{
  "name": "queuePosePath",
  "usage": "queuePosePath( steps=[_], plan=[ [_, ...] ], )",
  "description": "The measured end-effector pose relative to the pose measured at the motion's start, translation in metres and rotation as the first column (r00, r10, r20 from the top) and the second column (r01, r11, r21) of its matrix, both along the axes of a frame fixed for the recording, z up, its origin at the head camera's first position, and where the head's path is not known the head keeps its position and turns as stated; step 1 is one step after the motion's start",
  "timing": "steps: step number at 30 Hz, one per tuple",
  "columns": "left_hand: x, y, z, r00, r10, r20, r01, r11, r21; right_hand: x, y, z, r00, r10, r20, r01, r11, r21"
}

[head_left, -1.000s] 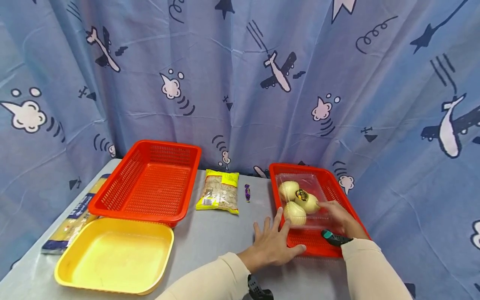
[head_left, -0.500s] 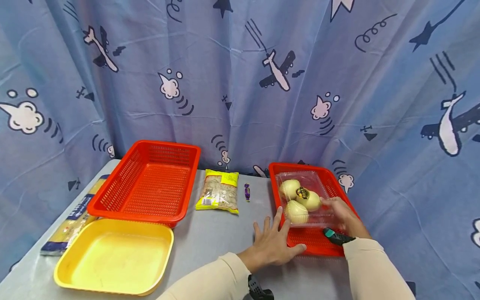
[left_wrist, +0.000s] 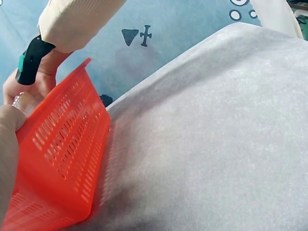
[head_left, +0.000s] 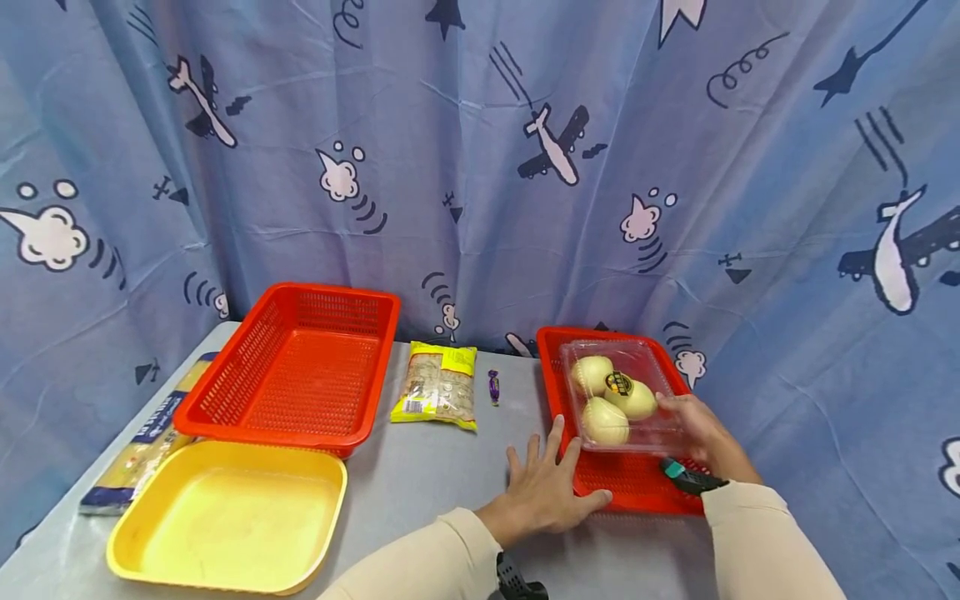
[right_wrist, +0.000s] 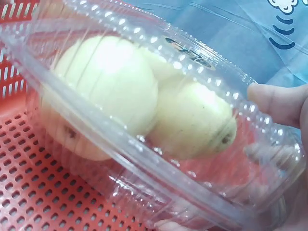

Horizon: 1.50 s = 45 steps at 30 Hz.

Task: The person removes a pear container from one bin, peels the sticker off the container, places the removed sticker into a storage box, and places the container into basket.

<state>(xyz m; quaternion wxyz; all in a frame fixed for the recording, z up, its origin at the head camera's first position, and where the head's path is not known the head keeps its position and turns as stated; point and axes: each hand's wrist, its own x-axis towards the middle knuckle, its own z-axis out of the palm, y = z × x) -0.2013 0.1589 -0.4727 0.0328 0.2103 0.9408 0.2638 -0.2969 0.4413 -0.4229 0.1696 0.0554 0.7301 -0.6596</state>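
Note:
A clear plastic clamshell box (head_left: 663,363) with three pale yellow fruits (head_left: 632,401) and a dark oval label tilts over the red basket (head_left: 633,492) on the right. My right hand (head_left: 708,435) grips the box by its right side, thumb on the lid edge and fingers underneath. In the right wrist view the fruits (right_wrist: 108,91) show through the plastic, above the basket's perforated floor (right_wrist: 29,173). My left hand (head_left: 542,487) spreads its fingers against the near left rim of that basket. The left wrist view shows its thumb (left_wrist: 10,118) at the rim.
A larger red basket (head_left: 322,367) stands at the back left, with a yellow tray (head_left: 232,508) in front of it. A long yellow and blue packet (head_left: 142,450) lies partly under them. Between the baskets lie a yellow bag (head_left: 442,387) and a purple wrapped candy (head_left: 493,387).
My right hand has moved the clamshell box to the right and lifted it slightly off the basket. The left hand stays at the basket rim.

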Motion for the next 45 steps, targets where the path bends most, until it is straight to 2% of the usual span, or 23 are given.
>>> queuePosePath(
  steps=[4, 15, 24, 31, 37, 41, 45],
  plan=[
    [0.003, 0.0, 0.001, 1.0, -0.002, 0.024, 0.002, 1.0, 0.014, 0.005, 0.004, 0.001, 1.0, -0.002, 0.021, 0.003, 1.0, -0.019],
    [0.003, 0.002, 0.002, 1.0, 0.005, -0.007, -0.005, 1.0, 0.008, 0.017, 0.005, 0.017, 1.0, -0.019, 0.015, 0.02, 0.994, -0.106],
    [0.0, 0.001, 0.002, 1.0, -0.001, 0.017, 0.001, 1.0, 0.019, 0.021, 0.002, 0.038, 1.0, 0.004, 0.022, -0.001, 0.988, -0.153],
    [0.0, 0.0, 0.002, 1.0, 0.007, -0.003, -0.007, 1.0, 0.019, 0.026, -0.001, 0.053, 0.999, 0.031, 0.035, -0.023, 0.98, -0.196],
    [0.001, 0.001, 0.002, 1.0, 0.004, 0.016, -0.004, 0.999, 0.034, 0.034, -0.005, 0.066, 0.996, -0.014, 0.084, 0.029, 0.983, -0.18],
    [0.003, 0.002, 0.006, 0.999, 0.012, 0.037, -0.015, 0.997, 0.074, 0.038, -0.008, 0.073, 0.996, -0.036, 0.086, 0.048, 0.989, -0.142],
    [0.002, 0.003, 0.018, 0.997, 0.039, 0.072, -0.052, 0.98, 0.193, 0.042, -0.01, 0.079, 0.997, -0.031, 0.073, 0.04, 0.992, -0.121]
  ],
)
